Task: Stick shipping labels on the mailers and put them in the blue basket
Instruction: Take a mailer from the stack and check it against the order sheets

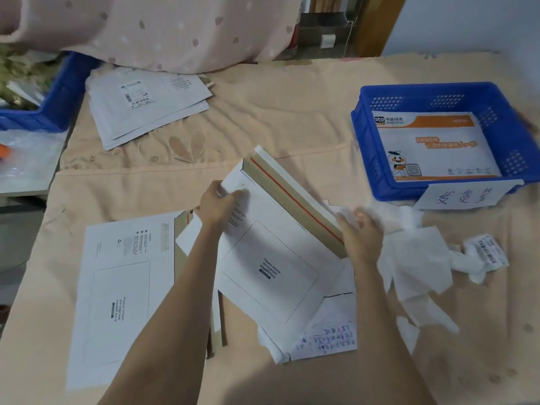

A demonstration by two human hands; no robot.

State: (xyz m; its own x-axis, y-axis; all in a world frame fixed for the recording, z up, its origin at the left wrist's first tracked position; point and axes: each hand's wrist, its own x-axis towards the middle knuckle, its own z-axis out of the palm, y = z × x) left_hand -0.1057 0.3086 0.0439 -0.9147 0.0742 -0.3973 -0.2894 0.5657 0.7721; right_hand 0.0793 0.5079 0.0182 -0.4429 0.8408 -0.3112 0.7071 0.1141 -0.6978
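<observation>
Left hand (220,204): fingers and thumb pinch the far left corner of the white mailer (271,258), which lies tilted at the middle of the desk (277,112).

Right hand (361,232): blurred, at the mailer's right edge beside the open flap (295,194) with its red strip; it seems to clutch a scrap of white backing paper, but the grip cannot be told for sure.

Mailer in hand: printed box for the waybill faces up and bears no label. Judged step: readying this mailer for its label. Next move calls for fetching a label, peeling it and pressing it flat inside the printed box, then closing the flap.

Shipping label (486,252): barcoded, curled, right of the mailer, just past the right hand, among crumpled backing papers (418,258).

Second mailer (117,287): unlabelled, flat, left of the held mailer, under the left forearm.

Handwritten note (330,331): tucked beneath the held mailer's near corner.

Blue basket (365,135): far right of the mailer, well apart, holding one orange-and-white mailer (432,144); a paper sign (464,195) hangs on its near wall.

Stack of mailers (146,106): far left of the held mailer, top one labelled.

Second blue crate (58,95): beyond that stack, at the desk's left edge.
</observation>
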